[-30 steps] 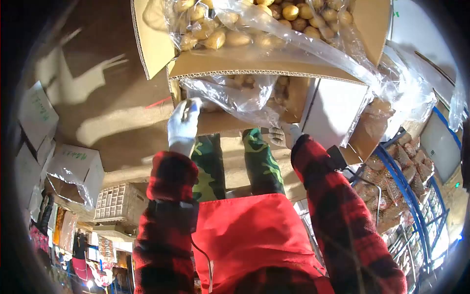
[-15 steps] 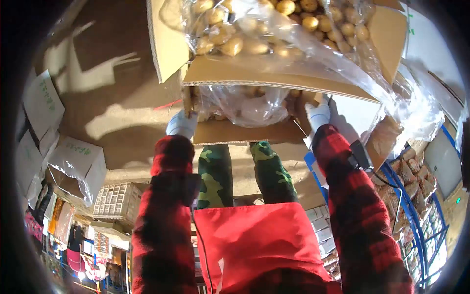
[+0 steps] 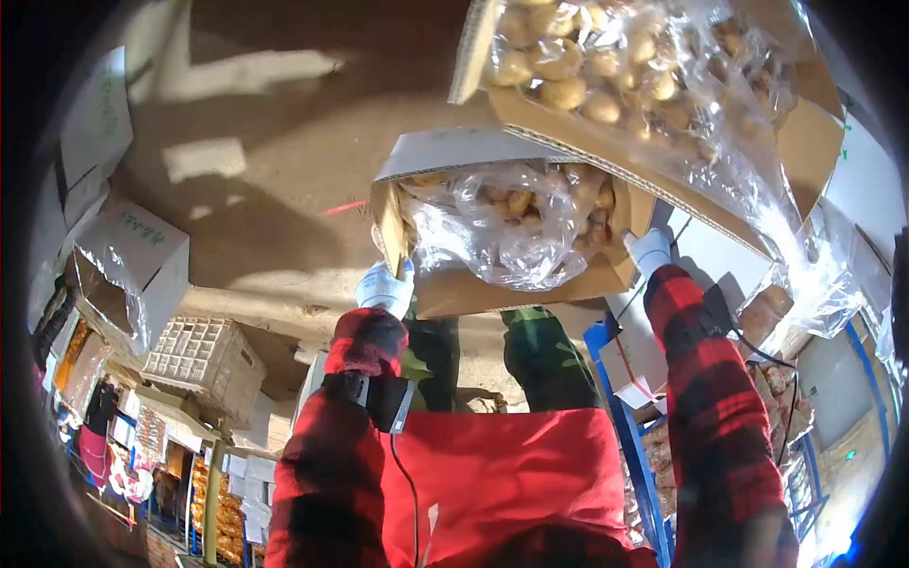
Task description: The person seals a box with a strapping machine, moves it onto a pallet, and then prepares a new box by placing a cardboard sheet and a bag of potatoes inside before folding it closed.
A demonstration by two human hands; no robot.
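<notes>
A cardboard box (image 3: 450, 292) of round, yellow-brown produce (image 3: 519, 203), which looks like potatoes, is in front of my legs. Crumpled clear plastic film (image 3: 530, 256) covers part of the contents. My left hand (image 3: 383, 287), in a pale glove, grips the box's near left corner, with the thumb up along the edge. Gloved likewise, my right hand (image 3: 650, 251) holds the right side, its fingers partly hidden. Beyond, at the upper right, a second open box (image 3: 653, 161) holds more of the same produce under clear film, overlapping the nearer one in view.
White cartons (image 3: 142, 246) and a pale plastic crate (image 3: 194, 355) stand at the left. Blue metal framing (image 3: 630, 445) and loose plastic sheeting (image 3: 824, 284) are at the right. A red strip (image 3: 347, 206) lies on the brown floor (image 3: 256, 227).
The nearer box, between my hands, now shows much more of its top, out from under the far box's flap. In view, the far box has shifted right and both hands sit lower and further right.
</notes>
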